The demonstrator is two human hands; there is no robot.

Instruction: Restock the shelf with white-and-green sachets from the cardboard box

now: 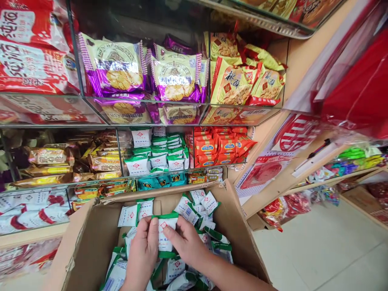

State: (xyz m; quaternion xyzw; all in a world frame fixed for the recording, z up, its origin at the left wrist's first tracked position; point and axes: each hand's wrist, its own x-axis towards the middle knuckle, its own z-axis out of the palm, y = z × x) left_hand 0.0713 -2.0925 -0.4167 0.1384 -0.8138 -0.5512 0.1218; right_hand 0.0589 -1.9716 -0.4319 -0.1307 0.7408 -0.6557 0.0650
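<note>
Between both hands is a small white snack packet point(165, 238) with green ends and red print, held upright above an open cardboard box point(81, 242). My left hand point(142, 250) grips its left side, with the thumb along the edge. On its right side, my right hand point(189, 242) pinches it, thumb pressed on the front. Loose packets of the same kind point(176, 268) lie jumbled in the box below and around the hands. Beyond the box, similar white and green packets point(159, 155) are stacked in a shelf compartment.
Red packets point(216, 145) sit right of the white stack, brown-wrapped snacks point(50, 155) left. Above, a glass-fronted shelf holds purple biscuit packs point(176, 76) and yellow ones point(235, 83). A wooden side panel point(263, 141) and tiled floor point(312, 246) are at right.
</note>
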